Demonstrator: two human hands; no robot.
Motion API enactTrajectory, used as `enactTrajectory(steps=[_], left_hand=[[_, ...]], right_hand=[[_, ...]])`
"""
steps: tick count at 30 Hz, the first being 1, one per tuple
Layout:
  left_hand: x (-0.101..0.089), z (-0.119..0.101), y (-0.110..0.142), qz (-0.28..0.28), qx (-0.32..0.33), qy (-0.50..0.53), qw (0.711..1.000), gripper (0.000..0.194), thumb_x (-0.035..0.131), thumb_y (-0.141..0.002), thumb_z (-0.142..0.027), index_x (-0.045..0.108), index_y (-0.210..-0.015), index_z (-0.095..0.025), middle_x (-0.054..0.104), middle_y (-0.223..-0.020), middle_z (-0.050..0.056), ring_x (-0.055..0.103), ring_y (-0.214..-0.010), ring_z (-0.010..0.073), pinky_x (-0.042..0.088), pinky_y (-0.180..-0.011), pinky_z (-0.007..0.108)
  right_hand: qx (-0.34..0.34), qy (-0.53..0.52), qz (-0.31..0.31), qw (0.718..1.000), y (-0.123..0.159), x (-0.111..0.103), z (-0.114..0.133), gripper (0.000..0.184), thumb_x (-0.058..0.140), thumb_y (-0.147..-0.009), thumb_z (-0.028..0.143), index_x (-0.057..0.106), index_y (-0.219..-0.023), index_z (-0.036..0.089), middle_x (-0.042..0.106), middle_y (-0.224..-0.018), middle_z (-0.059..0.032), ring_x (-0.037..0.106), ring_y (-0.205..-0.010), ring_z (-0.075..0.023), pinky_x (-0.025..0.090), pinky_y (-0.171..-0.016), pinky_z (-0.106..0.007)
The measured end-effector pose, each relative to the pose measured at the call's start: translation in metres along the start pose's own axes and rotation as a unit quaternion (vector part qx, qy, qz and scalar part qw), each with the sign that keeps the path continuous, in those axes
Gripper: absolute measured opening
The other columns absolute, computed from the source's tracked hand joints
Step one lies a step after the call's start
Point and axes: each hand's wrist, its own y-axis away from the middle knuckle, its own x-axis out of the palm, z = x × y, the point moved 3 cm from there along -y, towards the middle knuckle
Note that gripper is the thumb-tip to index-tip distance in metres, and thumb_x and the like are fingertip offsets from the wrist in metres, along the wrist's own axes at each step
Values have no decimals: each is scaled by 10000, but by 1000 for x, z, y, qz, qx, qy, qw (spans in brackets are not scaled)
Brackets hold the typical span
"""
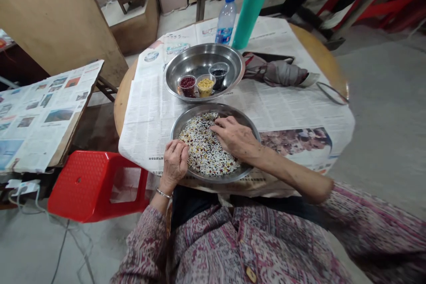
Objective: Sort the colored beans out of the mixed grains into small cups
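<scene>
A steel basin (pixel 226 178) close to my body holds a spread layer of white grains mixed with yellow, dark red and black beans (pixel 209 151). My right hand (pixel 234 137) reaches in from the right, its bent fingertips pressed together among the grains; whatever they pinch is too small to make out. At the left rim, my left hand (pixel 175 159) is closed with curled fingers, and its contents are hidden. Behind stands a second steel basin (pixel 179 60) with three clear cups: red beans (pixel 187 85), yellow beans (pixel 205 85) and black beans (pixel 218 75).
Newspaper (pixel 146 120) covers the round table. A water bottle (pixel 226 20), a teal bottle (pixel 251 9) and a bundled grey cloth (pixel 279 71) stand or lie beyond the basins. A red stool (pixel 83 186) is at the left, beside another newspaper-covered table (pixel 49 120).
</scene>
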Motion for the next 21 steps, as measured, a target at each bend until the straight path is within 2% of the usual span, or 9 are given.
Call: enactTrajectory(steps=[3, 5, 7, 10, 13, 17, 19, 21], left_hand=[[0, 0, 0, -1, 3, -1, 1000, 290, 372, -1046, -203, 597, -862, -205, 662, -860, 45, 616, -895, 197, 480, -911, 368], [0, 0, 0, -3, 5, 0, 1000, 286, 374, -1051, -210, 591, -865, -202, 660, -856, 43, 613, -893, 193, 481, -913, 366], [-1, 0, 0, -2, 6, 2, 1000, 287, 369, -1055, -211, 585, -867, -199, 658, -854, 43, 609, -894, 190, 482, -915, 365], [0, 0, 0, 0, 0, 1, 1000, 293, 354, -1060, -214, 583, -878, -200, 658, -864, 44, 606, -899, 189, 487, -910, 363], [-1, 2, 2, -13, -21, 9, 1000, 265, 358, -1064, -253, 578, -926, -200, 652, -903, 50, 609, -919, 190, 497, -892, 355], [-1, 5, 3, -31, -40, 36, 998, 199, 393, -1058, -289, 560, -995, -201, 635, -945, 58, 604, -947, 193, 503, -873, 348], [-1, 4, 3, -27, -40, 37, 998, 190, 396, -1057, -278, 561, -1000, -203, 636, -958, 63, 603, -966, 195, 500, -894, 360], [-1, 4, 3, -19, -43, 29, 999, 200, 390, -1057, -264, 568, -987, -204, 640, -952, 63, 607, -968, 196, 496, -912, 371]], right_hand=[[42, 24, -16, 999, -1, 2, -7, 296, 481, -951, 202, 660, -1177, 137, 601, -1242, -200, 499, -1132, -332, 495, -883, -449], [39, -5, -23, 999, -2, 6, -3, 297, 519, -953, 260, 643, -1199, 147, 594, -1226, -185, 494, -1144, -325, 487, -916, -452], [7, -66, -22, 998, -3, 13, 9, 277, 539, -951, 263, 640, -1185, 153, 597, -1175, -161, 515, -1128, -294, 485, -935, -425], [-56, -169, 13, 984, -5, 22, 35, 216, 522, -933, 141, 660, -1099, 149, 617, -1064, -120, 575, -985, -217, 496, -887, -353], [-126, -213, 30, 968, -7, 28, 61, 195, 520, -915, 95, 680, -1009, 155, 649, -1009, -99, 580, -918, -195, 495, -855, -339], [-195, -152, -5, 969, -11, 28, 75, 169, 556, -929, 201, 688, -1024, 154, 664, -1151, -139, 540, -1072, -253, 464, -931, -427], [-194, -84, 6, 977, -13, 26, 70, 188, 552, -928, 218, 682, -1044, 148, 664, -1162, -144, 524, -1092, -271, 453, -913, -437], [-166, -18, 26, 986, -14, 20, 56, 191, 526, -931, 197, 675, -1042, 151, 669, -1129, -137, 524, -1074, -271, 446, -877, -416]])
